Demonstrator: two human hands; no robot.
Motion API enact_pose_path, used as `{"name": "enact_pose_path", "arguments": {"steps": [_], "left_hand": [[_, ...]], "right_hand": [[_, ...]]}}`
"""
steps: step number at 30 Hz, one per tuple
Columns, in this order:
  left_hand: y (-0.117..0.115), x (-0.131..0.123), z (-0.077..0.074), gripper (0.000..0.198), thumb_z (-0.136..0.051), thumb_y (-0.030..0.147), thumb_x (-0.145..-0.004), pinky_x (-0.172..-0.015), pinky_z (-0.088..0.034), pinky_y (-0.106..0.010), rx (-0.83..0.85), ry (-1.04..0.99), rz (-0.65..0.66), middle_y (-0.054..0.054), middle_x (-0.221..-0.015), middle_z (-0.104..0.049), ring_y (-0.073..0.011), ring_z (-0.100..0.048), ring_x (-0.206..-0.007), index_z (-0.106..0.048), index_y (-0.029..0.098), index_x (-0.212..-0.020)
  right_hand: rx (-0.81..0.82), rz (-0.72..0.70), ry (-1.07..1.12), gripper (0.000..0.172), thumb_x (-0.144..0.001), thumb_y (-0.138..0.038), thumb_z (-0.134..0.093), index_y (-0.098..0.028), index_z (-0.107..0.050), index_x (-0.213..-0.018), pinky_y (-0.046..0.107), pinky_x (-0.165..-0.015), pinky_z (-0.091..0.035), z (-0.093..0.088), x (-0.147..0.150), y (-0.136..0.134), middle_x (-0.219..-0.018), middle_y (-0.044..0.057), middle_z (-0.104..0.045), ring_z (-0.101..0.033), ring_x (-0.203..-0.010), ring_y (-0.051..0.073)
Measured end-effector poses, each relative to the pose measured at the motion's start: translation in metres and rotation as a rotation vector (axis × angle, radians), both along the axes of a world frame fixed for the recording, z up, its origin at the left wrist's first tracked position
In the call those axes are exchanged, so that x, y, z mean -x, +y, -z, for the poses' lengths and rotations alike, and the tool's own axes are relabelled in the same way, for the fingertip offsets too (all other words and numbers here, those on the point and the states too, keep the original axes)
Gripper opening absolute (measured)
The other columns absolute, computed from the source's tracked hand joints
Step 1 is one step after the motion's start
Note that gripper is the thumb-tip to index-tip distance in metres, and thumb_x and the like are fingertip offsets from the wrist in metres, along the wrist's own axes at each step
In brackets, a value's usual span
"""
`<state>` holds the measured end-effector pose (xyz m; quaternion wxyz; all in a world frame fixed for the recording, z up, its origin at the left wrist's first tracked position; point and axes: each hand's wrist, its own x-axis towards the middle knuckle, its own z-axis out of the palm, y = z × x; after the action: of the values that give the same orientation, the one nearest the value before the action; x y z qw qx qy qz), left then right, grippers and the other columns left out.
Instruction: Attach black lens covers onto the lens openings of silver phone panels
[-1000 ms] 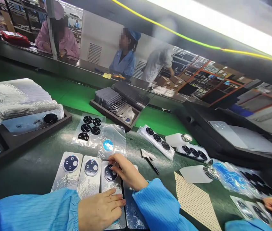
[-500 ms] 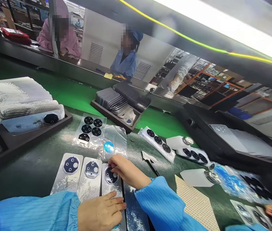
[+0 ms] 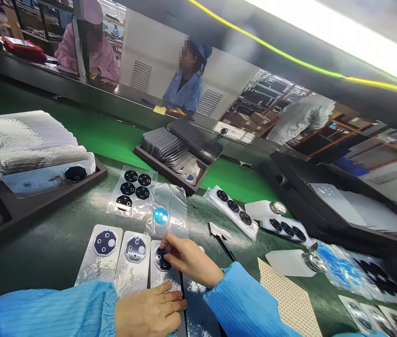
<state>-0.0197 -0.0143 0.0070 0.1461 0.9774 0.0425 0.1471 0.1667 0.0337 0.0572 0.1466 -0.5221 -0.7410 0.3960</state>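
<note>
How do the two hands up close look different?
The left hand lies flat, fingers stretched; the right hand is curled, fingertips close together. The left hand rests low on a silver plate; the right hand is by that plate's dark patch. Both are bare, with blue sleeves.

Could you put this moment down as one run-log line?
left hand: laid on third panel from left | right hand: at that panel's dark octagon | nearby: dotted beige sheet, white bottles

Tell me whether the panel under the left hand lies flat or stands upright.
Flat: the panel lies on the tabletop, left hand across it, right hand at its dark octagon.
</note>
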Motion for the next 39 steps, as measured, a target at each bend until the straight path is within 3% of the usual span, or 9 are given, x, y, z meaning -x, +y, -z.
{"name": "enact_pose_path", "arguments": {"steps": [8,12,16,20,23,28,30,33,39], "left_hand": [[0.005,-0.001,-0.003,0.021,-0.044,0.014,-0.093,-0.116,-0.032,-0.044,0.044,0.064,0.058,-0.016,-0.137,-0.056,-0.0284,-0.050,-0.130,-0.060,0.007,-0.105],[0.006,-0.002,-0.006,0.026,-0.043,0.012,-0.093,-0.118,-0.027,-0.046,0.190,0.125,0.081,-0.019,-0.142,-0.050,-0.0304,-0.043,-0.136,-0.058,0.005,-0.113],[0.010,0.003,-0.025,0.029,-0.035,0.021,-0.099,-0.111,-0.038,-0.041,0.753,0.031,-0.054,-0.013,-0.125,-0.064,-0.0243,-0.057,-0.123,-0.055,0.013,-0.118],[0.013,0.019,-0.045,0.051,-0.023,0.057,-0.099,-0.089,-0.053,-0.037,1.716,-0.228,-0.293,-0.008,-0.093,-0.069,-0.0215,-0.071,-0.092,-0.055,0.016,-0.100],[0.013,0.032,-0.048,0.061,-0.032,0.073,-0.090,-0.073,-0.056,-0.032,1.983,-0.236,-0.270,-0.006,-0.086,-0.064,-0.0180,-0.070,-0.074,-0.052,0.016,-0.100],[0.015,0.049,-0.041,0.041,-0.039,0.057,-0.094,-0.040,-0.034,-0.018,1.577,-0.027,-0.403,0.008,-0.060,-0.042,-0.0067,-0.038,-0.039,-0.051,0.018,-0.097],[0.017,0.056,-0.040,0.027,-0.033,0.036,-0.099,-0.052,-0.044,-0.021,1.244,-0.012,-0.427,0.006,-0.061,-0.048,-0.0097,-0.047,-0.048,-0.055,0.019,-0.098],[0.019,0.062,-0.034,0.026,-0.041,0.012,-0.089,-0.091,-0.049,-0.029,0.804,-0.057,-0.263,-0.002,-0.098,-0.068,-0.0175,-0.064,-0.095,-0.056,0.021,-0.108],[0.016,0.061,-0.011,0.028,-0.043,0.009,-0.091,-0.120,-0.024,-0.035,0.504,-0.003,-0.090,-0.012,-0.133,-0.059,-0.0201,-0.048,-0.132,-0.053,0.014,-0.117]], "right_hand": [[0.220,0.340,0.384,0.011,-0.070,-0.025,-0.055,-0.020,-0.052,-0.079,0.022,-0.044,-0.036,0.027,0.021,0.009,-0.053,-0.006,-0.054,-0.046,-0.043,0.010],[0.118,0.531,0.526,0.021,-0.073,-0.035,-0.063,-0.021,-0.050,-0.082,0.022,-0.048,-0.038,0.008,0.018,0.023,-0.063,-0.003,-0.059,-0.048,-0.048,0.010],[-0.027,0.589,0.622,0.030,-0.081,-0.038,-0.067,-0.021,-0.053,-0.102,0.024,-0.056,-0.043,-0.031,0.013,0.005,-0.071,-0.002,-0.061,-0.054,-0.060,0.011],[-0.041,0.285,0.410,0.010,-0.089,-0.029,-0.062,-0.021,-0.061,-0.094,0.026,-0.062,-0.047,-0.043,0.022,-0.041,-0.075,0.000,-0.064,-0.060,-0.067,0.014],[-0.174,0.057,0.172,0.008,-0.093,-0.020,-0.053,-0.022,-0.061,-0.093,0.026,-0.064,-0.047,-0.034,0.037,-0.062,-0.077,0.001,-0.064,-0.060,-0.070,0.015],[-0.297,-0.081,0.091,0.023,-0.097,-0.013,-0.039,-0.024,-0.060,-0.100,0.027,-0.072,-0.050,-0.028,0.051,-0.041,-0.097,0.005,-0.060,-0.059,-0.087,0.017],[-0.312,-0.042,0.099,0.028,-0.097,-0.010,-0.037,-0.025,-0.059,-0.108,0.030,-0.082,-0.051,-0.023,0.051,-0.026,-0.106,0.007,-0.060,-0.059,-0.098,0.018],[-0.359,0.031,0.033,0.033,-0.093,-0.005,-0.039,-0.024,-0.058,-0.112,0.035,-0.086,-0.051,-0.006,0.052,-0.012,-0.105,0.007,-0.063,-0.059,-0.101,0.021],[-0.395,0.051,-0.108,0.037,-0.088,0.002,-0.039,-0.022,-0.058,-0.109,0.034,-0.079,-0.051,0.021,0.061,-0.013,-0.100,0.007,-0.062,-0.060,-0.093,0.021]]}}
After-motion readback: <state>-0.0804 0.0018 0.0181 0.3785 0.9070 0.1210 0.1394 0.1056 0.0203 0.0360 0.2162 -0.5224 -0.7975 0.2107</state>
